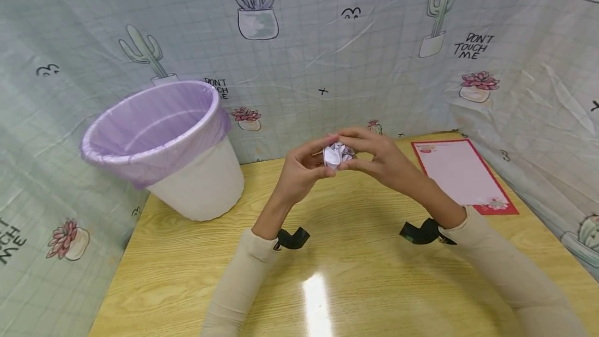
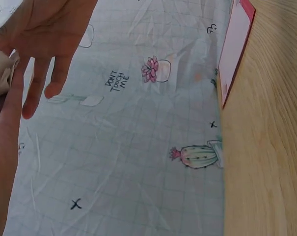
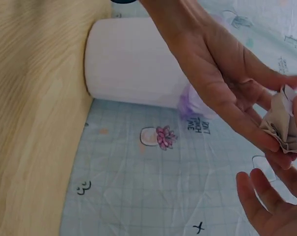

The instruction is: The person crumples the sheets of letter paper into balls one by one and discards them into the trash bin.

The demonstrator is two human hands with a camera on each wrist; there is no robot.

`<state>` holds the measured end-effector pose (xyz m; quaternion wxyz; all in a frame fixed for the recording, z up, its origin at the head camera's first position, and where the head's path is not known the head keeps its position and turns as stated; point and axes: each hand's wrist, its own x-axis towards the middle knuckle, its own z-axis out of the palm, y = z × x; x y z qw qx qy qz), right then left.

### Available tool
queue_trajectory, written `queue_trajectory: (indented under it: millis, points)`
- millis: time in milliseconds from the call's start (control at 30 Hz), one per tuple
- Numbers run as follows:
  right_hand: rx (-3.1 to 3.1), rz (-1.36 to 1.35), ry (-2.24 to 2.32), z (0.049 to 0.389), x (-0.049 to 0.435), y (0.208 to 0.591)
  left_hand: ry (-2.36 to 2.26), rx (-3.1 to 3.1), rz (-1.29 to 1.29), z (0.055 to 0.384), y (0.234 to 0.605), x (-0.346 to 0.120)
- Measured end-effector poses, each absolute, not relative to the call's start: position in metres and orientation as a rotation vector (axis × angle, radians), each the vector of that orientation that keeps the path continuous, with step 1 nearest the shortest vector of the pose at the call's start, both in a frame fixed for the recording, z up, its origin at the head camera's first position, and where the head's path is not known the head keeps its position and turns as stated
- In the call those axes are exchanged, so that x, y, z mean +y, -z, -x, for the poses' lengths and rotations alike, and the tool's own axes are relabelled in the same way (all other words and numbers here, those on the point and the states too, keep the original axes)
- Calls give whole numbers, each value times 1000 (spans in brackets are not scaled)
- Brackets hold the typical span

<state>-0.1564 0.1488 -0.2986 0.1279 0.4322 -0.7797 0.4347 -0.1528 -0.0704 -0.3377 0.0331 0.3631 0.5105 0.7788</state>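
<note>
A crumpled ball of white paper (image 1: 338, 155) is held up between both hands, above the table in the head view. My left hand (image 1: 303, 166) grips its left side with curled fingers and thumb. From the right, my right hand (image 1: 374, 154) pinches it between fingers and thumb. In the right wrist view the paper ball (image 3: 282, 123) shows folded, creased faces, with fingertips of both hands around it. Only part of the paper ball (image 2: 2, 73) appears at the left edge of the left wrist view.
On the table's left stands a white bin (image 1: 201, 181) lined with a purple bag (image 1: 154, 113). A red-bordered sheet (image 1: 463, 173) lies at the right on the wooden table (image 1: 346, 254). Cactus-print cloth (image 1: 299, 66) hangs behind and at both sides.
</note>
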Motion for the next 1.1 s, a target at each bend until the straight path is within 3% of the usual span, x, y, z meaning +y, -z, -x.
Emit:
queue_trajectory:
  millis: [233,467,667,933,1100]
  points:
    - [-2196,-1043,-1508,148,138,302,-2429,2016,-1273,150,335,-60]
    - [-2109,-1008,-1525,150,125,309,-2712,1706,-1051,148,332,-47]
    - [-2090,-1184,-1369,160,130,312,-2758,1305,-789,150,329,-52]
    - [-1977,-1500,-981,168,144,298,-2495,1131,-717,153,327,-64]
    - [-1961,-1538,-989,166,144,292,-2432,1110,-680,154,328,-61]
